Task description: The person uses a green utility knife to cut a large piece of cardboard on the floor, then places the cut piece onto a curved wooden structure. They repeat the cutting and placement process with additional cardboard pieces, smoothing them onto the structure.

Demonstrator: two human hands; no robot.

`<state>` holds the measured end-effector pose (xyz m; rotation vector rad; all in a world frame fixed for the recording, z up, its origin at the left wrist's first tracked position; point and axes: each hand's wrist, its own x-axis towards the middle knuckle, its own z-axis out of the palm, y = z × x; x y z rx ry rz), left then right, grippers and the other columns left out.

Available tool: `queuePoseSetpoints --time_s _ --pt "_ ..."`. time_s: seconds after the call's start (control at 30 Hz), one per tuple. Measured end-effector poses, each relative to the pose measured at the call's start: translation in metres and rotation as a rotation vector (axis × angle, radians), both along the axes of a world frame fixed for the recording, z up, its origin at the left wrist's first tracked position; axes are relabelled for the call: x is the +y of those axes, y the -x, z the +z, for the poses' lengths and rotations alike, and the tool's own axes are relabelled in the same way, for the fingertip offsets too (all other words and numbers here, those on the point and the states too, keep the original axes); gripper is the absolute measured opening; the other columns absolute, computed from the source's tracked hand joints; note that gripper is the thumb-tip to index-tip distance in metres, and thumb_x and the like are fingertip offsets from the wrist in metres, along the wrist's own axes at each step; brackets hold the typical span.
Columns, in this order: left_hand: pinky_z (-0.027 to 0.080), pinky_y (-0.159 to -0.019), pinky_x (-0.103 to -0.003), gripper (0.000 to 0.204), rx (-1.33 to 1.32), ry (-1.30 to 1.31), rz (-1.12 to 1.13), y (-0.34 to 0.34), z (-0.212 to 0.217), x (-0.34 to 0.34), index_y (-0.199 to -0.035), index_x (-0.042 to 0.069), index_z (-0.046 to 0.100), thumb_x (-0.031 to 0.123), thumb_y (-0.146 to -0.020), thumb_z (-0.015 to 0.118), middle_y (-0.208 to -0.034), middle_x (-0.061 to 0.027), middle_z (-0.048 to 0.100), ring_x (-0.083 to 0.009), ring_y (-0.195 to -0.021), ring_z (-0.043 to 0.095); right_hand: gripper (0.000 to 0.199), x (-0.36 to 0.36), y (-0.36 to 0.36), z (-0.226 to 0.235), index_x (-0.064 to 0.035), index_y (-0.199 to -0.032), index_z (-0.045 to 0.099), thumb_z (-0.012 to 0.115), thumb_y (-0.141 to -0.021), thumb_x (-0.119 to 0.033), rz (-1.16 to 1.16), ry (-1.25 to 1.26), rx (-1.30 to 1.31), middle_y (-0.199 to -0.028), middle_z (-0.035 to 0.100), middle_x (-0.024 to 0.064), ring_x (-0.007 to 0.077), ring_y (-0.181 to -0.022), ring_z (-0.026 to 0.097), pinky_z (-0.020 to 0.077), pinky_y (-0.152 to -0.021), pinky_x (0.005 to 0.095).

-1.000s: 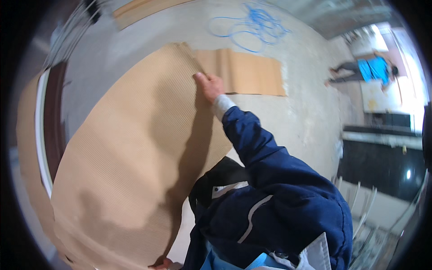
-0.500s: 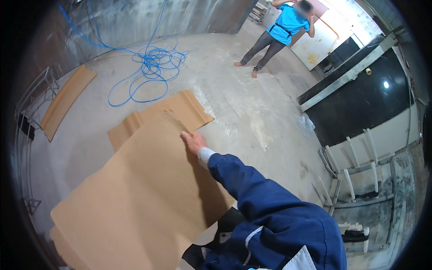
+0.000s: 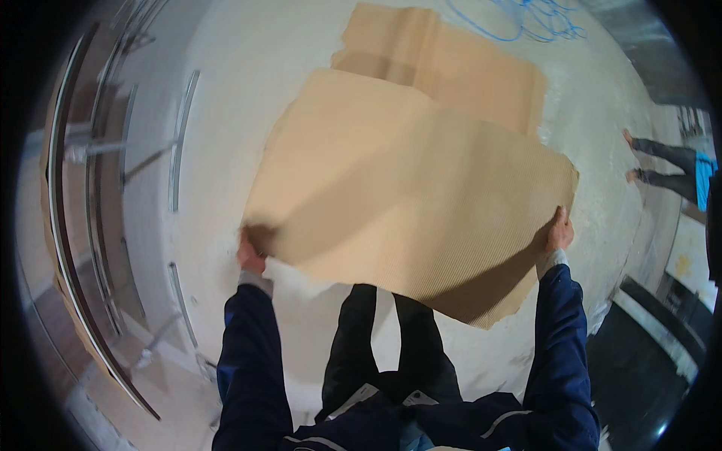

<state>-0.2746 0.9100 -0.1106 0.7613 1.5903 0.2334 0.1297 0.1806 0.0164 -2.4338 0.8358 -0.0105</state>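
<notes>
Head view, left hand (image 3: 251, 254) and right hand (image 3: 559, 230) gripping cardboard sheet (image 3: 406, 188) edges, fingers hidden underneath, blurred

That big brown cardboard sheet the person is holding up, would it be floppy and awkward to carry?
Probably light: the cardboard sheet hangs from the left hand and right hand alone. It looks fairly stiff yet bendable, being thin and corrugated. Its ragged lower edge suggests it tears easily.

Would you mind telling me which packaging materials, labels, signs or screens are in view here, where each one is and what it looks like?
Cardboard sheet: large, plain brown, ragged near edge, held above the floor by the left hand and right hand.
Second cardboard: flat on the pale floor beyond it, brown, creased.
No labels, signs or screens can be made out.
</notes>
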Motion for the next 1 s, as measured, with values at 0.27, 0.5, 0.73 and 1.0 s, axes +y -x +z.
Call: queuePoseSetpoints --time_s 0.27,0.5,0.73,1.0 --pt "0.048 -0.105 -0.041 0.06 0.413 0.106 -1.315 0.04 0.015 -0.245 -0.142 0.007 0.056 0.045 -0.097 0.064 -0.124 -0.0168 0.07 -0.0286 -0.12 0.065 0.077 -0.071 0.13 -0.076 0.0065 -0.141 0.055 0.059 -0.098 -0.058 0.132 0.29 0.282 -0.141 0.059 0.0301 0.0404 -0.134 0.055 0.0413 -0.113 0.0447" --pt "0.053 -0.098 -0.039 0.058 0.069 0.243 -1.52 0.058 0.114 -0.355 -0.133 0.003 0.064 0.044 -0.093 0.071 -0.119 -0.0189 0.073 -0.0315 -0.112 0.07 0.057 -0.064 0.457 0.032 -0.0138 -0.131 0.068 0.075 -0.088 -0.05 0.244 -0.319 1.457 -0.107 0.076 0.0161 0.0275 -0.104 0.073 0.0591 -0.088 0.0428" --pt "0.054 -0.095 -0.039 0.052 0.058 0.003 -1.32 0.074 0.11 -0.257 -0.13 0.002 0.065 0.039 -0.094 0.07 -0.114 -0.0185 0.074 -0.0298 -0.107 0.071 0.015 -0.023 0.517 0.232 -0.0101 -0.106 0.073 0.065 -0.101 -0.021 0.179 -0.628 1.088 -0.087 0.07 0.0006 0.0114 -0.082 0.065 0.0515 -0.07 0.0283" --pt "0.052 -0.1 -0.041 0.053 0.407 -0.094 -1.207 0.155 0.124 -0.159 -0.131 0.004 0.066 0.043 -0.095 0.068 -0.118 -0.0163 0.074 -0.031 -0.112 0.069 0.031 0.022 0.476 0.243 -0.009 -0.127 0.062 0.052 -0.102 -0.024 0.529 -0.006 0.895 -0.106 0.072 0.0112 0.0281 -0.1 0.07 0.0537 -0.086 0.0419"
